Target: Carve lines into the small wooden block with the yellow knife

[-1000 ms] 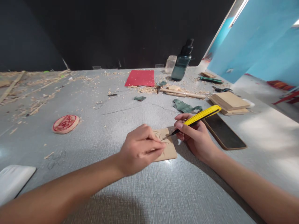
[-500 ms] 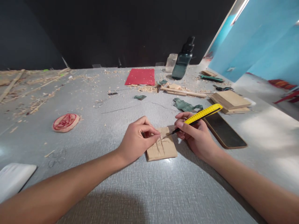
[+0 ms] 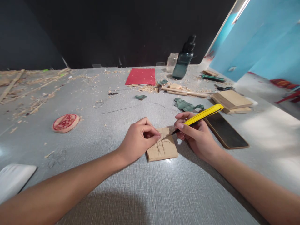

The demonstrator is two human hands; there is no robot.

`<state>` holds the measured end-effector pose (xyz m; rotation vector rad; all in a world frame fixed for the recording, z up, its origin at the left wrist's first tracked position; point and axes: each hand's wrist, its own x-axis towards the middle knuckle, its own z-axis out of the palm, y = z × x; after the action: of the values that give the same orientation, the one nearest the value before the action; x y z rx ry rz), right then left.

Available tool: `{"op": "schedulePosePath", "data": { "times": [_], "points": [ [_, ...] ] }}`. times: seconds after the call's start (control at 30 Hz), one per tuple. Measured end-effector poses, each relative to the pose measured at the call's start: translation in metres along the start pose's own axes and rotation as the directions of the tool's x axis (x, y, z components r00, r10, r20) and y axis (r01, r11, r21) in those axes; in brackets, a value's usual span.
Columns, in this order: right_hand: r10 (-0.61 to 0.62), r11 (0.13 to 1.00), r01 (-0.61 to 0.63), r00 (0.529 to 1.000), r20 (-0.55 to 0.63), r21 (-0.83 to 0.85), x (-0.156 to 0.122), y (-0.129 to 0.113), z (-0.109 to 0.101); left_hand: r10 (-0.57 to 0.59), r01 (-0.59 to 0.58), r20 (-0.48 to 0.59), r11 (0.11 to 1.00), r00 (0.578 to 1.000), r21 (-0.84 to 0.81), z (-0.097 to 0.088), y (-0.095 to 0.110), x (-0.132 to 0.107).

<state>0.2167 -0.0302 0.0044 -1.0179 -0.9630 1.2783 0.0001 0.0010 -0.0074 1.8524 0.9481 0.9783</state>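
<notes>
A small tan wooden tile point(image 3: 164, 148) with carved lines lies flat on the grey table point(image 3: 150, 187) in front of me. My left hand point(image 3: 138, 139) rests on the tile's left part, fingers curled and pinched against its top edge. My right hand point(image 3: 195, 136) grips a yellow utility knife point(image 3: 201, 115) like a pen. The knife's blade tip touches the tile's upper area beside my left fingertips.
A dark phone point(image 3: 225, 129) lies just right of my right hand. Behind it are stacked wooden boards point(image 3: 231, 100), green scraps point(image 3: 186, 105), sticks, a red sheet point(image 3: 141, 76), a dark bottle point(image 3: 184, 59) and a glass jar point(image 3: 172, 62). A red-printed oval disc point(image 3: 65, 122) lies left. Shavings litter the far left.
My left hand slid back off the middle of the tile to its left edge, uncovering the carved lines. The knife hand stayed nearly still, blade on the tile.
</notes>
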Motion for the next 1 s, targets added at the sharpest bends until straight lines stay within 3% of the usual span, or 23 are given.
{"op": "schedulePosePath", "data": {
  "times": [0.27, 0.53, 0.67, 0.8, 1.0],
  "points": [
    [-0.009, 0.999, 0.012, 0.995, -0.099, 0.032, 0.0, 0.0, 0.002, -0.005, 0.005, 0.011, 1.0, 1.0, 0.008, 0.0, 0.002, -0.001],
    [0.003, 1.0, -0.004, 1.0, -0.022, -0.009, -0.001, -0.001, 0.002, 0.017, -0.017, 0.015, 1.0, 1.0, 0.022, 0.0, 0.001, 0.0],
    [0.001, 1.0, 0.0, 0.998, -0.068, 0.004, 0.0, 0.0, 0.002, 0.122, -0.121, -0.046, 0.992, 0.991, 0.036, -0.001, 0.004, -0.002],
    [0.003, 1.0, -0.003, 0.998, -0.062, 0.004, 0.0, 0.0, 0.001, 0.257, -0.247, -0.132, 0.965, 0.957, 0.087, -0.002, 0.009, -0.006],
    [-0.003, 1.0, 0.001, 0.998, -0.057, -0.027, 0.0, 0.0, 0.001, 0.299, -0.287, -0.103, 0.95, 0.949, 0.119, -0.002, 0.009, -0.008]
  ]
}}
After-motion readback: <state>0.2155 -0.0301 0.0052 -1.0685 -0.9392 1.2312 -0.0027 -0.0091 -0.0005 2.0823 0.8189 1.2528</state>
